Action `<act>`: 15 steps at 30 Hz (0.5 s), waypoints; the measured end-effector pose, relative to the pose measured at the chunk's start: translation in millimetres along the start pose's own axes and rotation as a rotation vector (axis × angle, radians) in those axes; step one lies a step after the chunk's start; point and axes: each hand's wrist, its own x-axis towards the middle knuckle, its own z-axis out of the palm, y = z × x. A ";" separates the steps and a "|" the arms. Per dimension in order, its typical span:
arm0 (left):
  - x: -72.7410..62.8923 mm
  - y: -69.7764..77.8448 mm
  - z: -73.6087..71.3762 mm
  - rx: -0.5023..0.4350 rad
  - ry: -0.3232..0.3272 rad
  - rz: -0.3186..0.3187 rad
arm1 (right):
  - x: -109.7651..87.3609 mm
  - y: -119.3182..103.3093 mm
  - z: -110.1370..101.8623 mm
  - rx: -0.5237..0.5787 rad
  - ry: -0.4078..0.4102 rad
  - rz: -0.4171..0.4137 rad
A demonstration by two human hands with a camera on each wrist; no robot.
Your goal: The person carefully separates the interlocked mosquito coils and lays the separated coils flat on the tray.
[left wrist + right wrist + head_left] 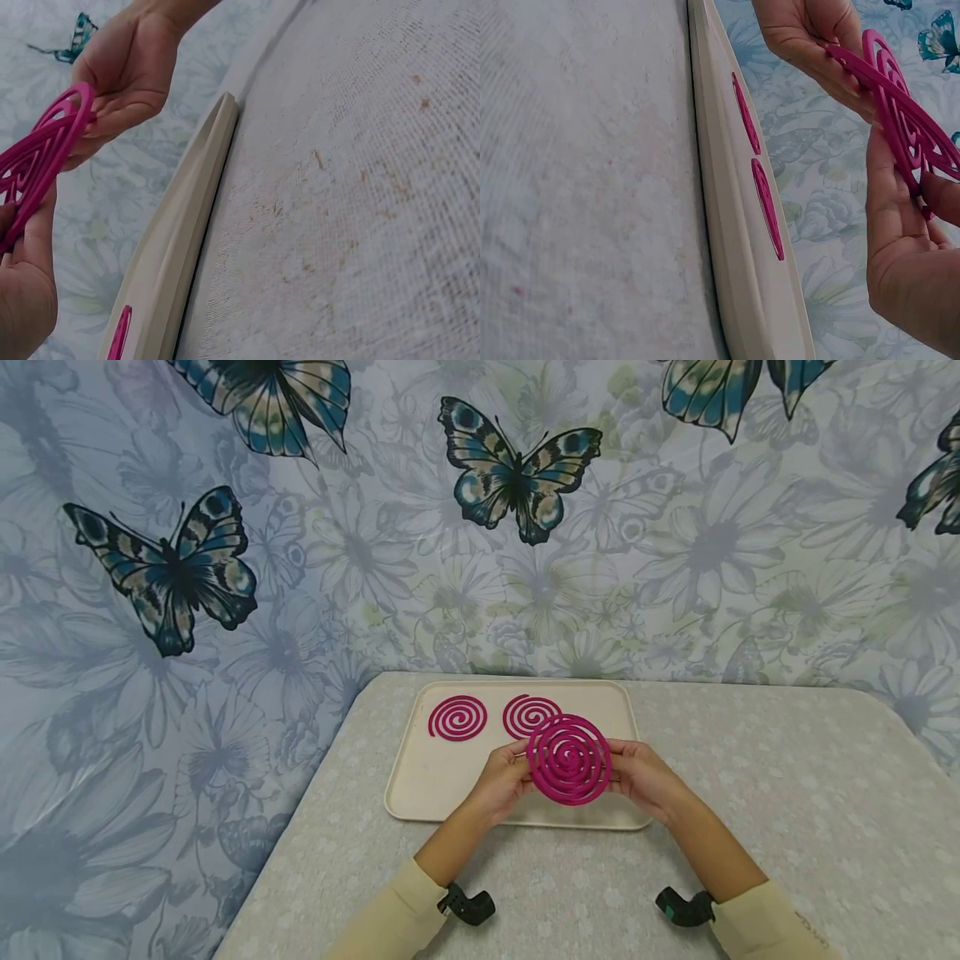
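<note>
interlaced magenta coils, raised over a tray, pinched by left hand at nine o'clock and right hand at three; uneven pulling might, i judge, snap such thin turns. beyond: one flat coil towards ten, another coil towards eleven.

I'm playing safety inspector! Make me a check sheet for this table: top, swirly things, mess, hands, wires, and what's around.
Surface: pale table with a cream tray on it.
Job's things: left coil and right coil lie on the tray; held pink coils, apparently two interlocked, are above it.
Clutter: brown specks; crumbs or pattern, can't tell.
Hands: left hand and right hand grip opposite sides of the held pink coils.
Cables: nothing seen.
Surroundings: butterfly-and-flower backdrop.
</note>
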 end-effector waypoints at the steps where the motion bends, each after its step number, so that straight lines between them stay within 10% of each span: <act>1: -0.1 0.3 -0.1 0.007 -0.001 0.000 | -0.2 0.1 -0.6 -0.009 -0.009 -0.008; 15: 0.3 6.6 -5.5 0.095 -0.050 -0.002 | -2.1 -5.2 -8.8 -0.089 -0.105 -0.078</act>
